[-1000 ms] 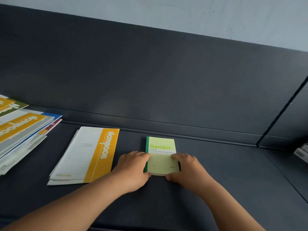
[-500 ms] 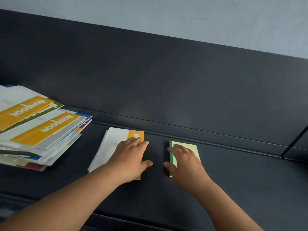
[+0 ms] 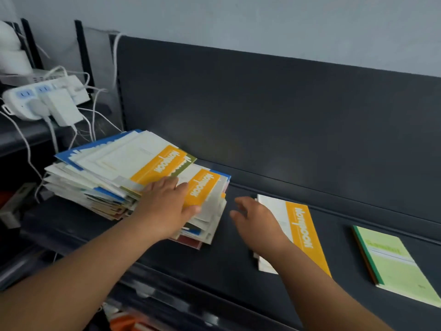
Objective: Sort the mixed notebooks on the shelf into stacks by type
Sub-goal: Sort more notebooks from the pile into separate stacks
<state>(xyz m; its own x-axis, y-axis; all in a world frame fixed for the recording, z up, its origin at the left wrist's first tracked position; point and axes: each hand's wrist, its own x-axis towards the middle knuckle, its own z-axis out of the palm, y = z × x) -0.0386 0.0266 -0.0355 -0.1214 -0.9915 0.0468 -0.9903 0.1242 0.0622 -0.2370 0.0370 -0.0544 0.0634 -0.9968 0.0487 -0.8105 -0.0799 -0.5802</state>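
On the left part of the dark grey metal shelf (image 3: pixel 226 259), a tall untidy pile of mixed thin notebooks (image 3: pixel 107 177) is sitting. Its covers are fanning out of line. White covers with orange, olive and blue bands are showing on top, and red and green edges are showing lower down.

The left hand (image 3: pixel 167 206) is resting palm-down on the near right corner of this pile. Its fingers (image 3: pixel 176 187) are lying straight and close together on an orange-banded cover, with the thumb set apart toward the right. It is gripping nothing.

The right hand (image 3: pixel 256 223) is hanging over the bare strip of shelf between the pile and the next stack. Its fingers (image 3: pixel 241 201) are loosely spread and slightly bent, holding nothing. Cannot tell whether the hand is touching the shelf.

Just right of that hand, a small flat stack of white notebooks with an orange side band (image 3: pixel 300 230) is lying on the shelf. The right wrist is partly covering it.

Further right, apart from that stack, a light green notebook with a dark green spine (image 3: pixel 396 261) is lying flat, cover up.

Upper left, beyond the shelf's end, a white power strip (image 3: pixel 35 99) is carrying a white adapter and several white cables.
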